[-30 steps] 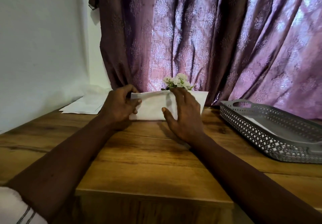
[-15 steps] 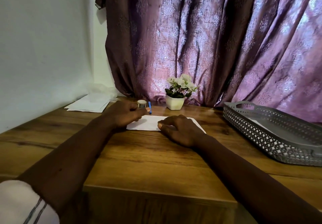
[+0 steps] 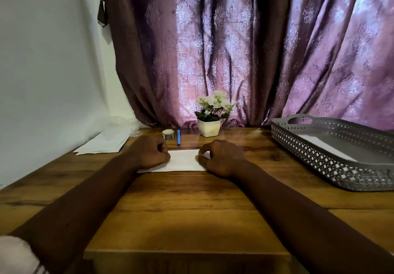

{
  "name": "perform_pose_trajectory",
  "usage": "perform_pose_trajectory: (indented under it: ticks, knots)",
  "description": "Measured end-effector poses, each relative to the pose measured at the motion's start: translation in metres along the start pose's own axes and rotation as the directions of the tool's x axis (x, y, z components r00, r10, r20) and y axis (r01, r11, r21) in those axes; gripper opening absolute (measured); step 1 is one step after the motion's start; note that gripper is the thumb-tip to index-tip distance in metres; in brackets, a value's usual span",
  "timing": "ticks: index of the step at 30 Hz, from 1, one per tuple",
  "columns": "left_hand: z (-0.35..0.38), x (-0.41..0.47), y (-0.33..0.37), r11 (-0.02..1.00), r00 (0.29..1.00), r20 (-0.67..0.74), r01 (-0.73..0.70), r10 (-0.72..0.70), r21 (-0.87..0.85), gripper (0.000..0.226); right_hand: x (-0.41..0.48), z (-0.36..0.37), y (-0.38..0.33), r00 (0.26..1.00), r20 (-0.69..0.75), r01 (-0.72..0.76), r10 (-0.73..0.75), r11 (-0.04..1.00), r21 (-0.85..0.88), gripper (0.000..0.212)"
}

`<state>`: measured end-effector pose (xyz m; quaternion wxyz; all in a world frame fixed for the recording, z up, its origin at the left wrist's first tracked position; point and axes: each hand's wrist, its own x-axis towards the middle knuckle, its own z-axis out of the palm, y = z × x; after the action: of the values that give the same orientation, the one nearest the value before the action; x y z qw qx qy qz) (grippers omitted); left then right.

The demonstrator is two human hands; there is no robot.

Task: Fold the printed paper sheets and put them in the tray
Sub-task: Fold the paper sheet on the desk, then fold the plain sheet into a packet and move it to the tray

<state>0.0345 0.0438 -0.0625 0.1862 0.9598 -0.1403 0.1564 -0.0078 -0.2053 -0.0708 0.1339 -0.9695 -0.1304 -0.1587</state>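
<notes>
head view: curled left hand (image 3: 149, 152) and right hand (image 3: 223, 159) atop opposite ends of folded sheet (image 3: 183, 159) (tray (image 3: 309, 156) off right)

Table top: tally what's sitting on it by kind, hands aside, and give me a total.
Folded sheet: 1
Pile of flat sheets: 1
Gray tray: 1
Potted flowers: 1
Blue pen: 1
Tape roll: 1
Total: 6

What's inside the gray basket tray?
White paper lies flat on the floor of the tray. Its near wall hides part of the inside, so the count is unclear.
</notes>
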Motion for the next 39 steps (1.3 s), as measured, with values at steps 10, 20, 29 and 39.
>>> perform_pose_trajectory:
  ticks: [10,20,29,39]
  knots:
    - [0.022,0.104,-0.019,0.977,0.979,-0.139,0.166,-0.148,0.131,0.065,0.018,0.008,0.006,0.999,0.006,0.048,-0.048,0.999,-0.009,0.045]
    - [0.016,0.079,-0.003,0.997,0.949,-0.306,0.073,-0.075,-0.018,0.023,0.022,0.009,0.006,1.000,-0.023,-0.014,0.018,0.990,0.142,0.039]
    - [0.017,0.000,0.026,0.879,0.871,-0.309,-0.447,0.383,-0.169,0.024,0.018,0.007,0.004,0.991,-0.136,0.081,-0.010,0.847,0.526,0.046]
    - [0.021,0.006,0.023,0.858,0.875,-0.265,-0.463,0.405,-0.220,0.028,0.022,0.014,0.018,0.990,-0.138,0.102,-0.027,0.814,0.572,0.049]
